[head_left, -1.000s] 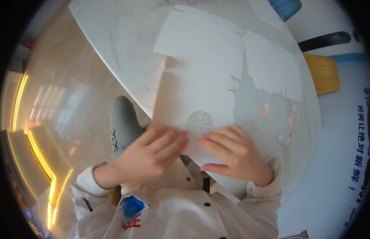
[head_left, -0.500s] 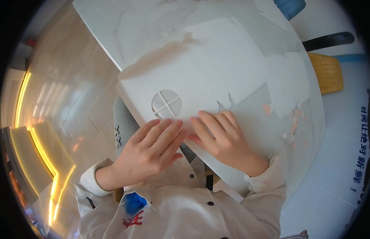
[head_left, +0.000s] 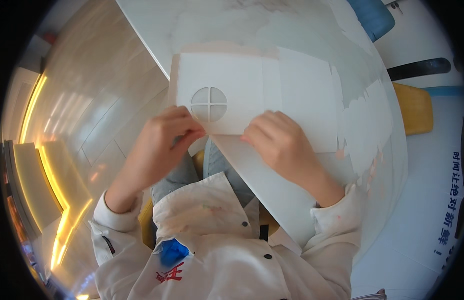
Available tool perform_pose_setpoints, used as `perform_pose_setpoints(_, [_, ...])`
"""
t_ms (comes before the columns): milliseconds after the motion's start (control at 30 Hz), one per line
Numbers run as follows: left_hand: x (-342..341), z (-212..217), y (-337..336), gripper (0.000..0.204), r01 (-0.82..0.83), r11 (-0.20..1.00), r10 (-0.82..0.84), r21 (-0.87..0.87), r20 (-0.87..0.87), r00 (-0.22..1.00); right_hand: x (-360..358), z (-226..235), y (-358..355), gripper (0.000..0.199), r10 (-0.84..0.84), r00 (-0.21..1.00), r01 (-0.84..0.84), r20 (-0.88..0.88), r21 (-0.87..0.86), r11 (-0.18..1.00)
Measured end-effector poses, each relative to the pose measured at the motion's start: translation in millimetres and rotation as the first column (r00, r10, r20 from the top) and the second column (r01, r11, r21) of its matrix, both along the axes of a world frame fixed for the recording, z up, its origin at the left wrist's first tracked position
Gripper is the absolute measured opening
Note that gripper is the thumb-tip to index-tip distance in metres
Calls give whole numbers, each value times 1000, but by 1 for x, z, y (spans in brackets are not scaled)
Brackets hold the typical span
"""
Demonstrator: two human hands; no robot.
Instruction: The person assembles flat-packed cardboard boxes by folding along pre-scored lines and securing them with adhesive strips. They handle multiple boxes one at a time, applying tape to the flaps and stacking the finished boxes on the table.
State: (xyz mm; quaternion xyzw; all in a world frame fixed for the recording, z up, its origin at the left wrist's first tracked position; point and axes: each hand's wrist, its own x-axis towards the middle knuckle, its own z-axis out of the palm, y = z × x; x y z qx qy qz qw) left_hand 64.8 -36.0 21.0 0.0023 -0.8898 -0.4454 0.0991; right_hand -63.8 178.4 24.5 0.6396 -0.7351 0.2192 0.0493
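A flat white cardboard sheet (head_left: 242,80) lies on the marbled table, its left end reaching the slanting table edge. Near that end is a round window (head_left: 209,104) divided by a cross-shaped bar. Upright crease lines run across the middle of the sheet. My left hand (head_left: 173,127) pinches the near edge just below the round window, fingers closed. Farther right, my right hand (head_left: 278,136) has its fingers curled together on the same near edge. Both thumbs point inward, and the fingertips partly hide the edge between them.
White torn-looking patches (head_left: 362,120) spread over the right part of the table (head_left: 272,175). Beyond its right edge are a yellow chair (head_left: 413,109), a dark armrest-like bar (head_left: 422,68) and a blue chair (head_left: 373,19). Tiled floor (head_left: 109,100) lies to the left.
The cardboard sheet has turned and now lies straighter before me. My hands have moved apart, from spread fingers over it to closed fingers along its near edge.
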Motion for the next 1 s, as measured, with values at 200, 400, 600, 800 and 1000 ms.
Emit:
perform_pose_setpoints(200, [-36, 20, -11, 23, -93, 994, 105, -50, 439, 892, -28, 0, -22, 29, -426, 782, 341, 455, 259, 904])
perform_pose_setpoints(400, [-25, 4, 19, 38, -86, 852, -18, -516, -195, 981, -29, -10, -16, 43, -422, 823, 411, 380, 115, 904])
perform_pose_setpoints(600, [-29, -20, 53, 20, -148, 887, 9, -437, -303, 953, -41, 17, 11, 64, -226, 814, 96, 536, 259, 961])
perform_pose_setpoints(800, [-19, -25, 36, 19, -171, 882, -15, -440, -387, 922, -19, 20, 26, 51, -190, 978, 167, 88, 216, 962])
perform_pose_setpoints(1000, [-8, -25, 27, 23, -153, 874, -37, -462, -376, 926, -9, 5, 29, 19, -8, 999, 1, 51, 127, 992])
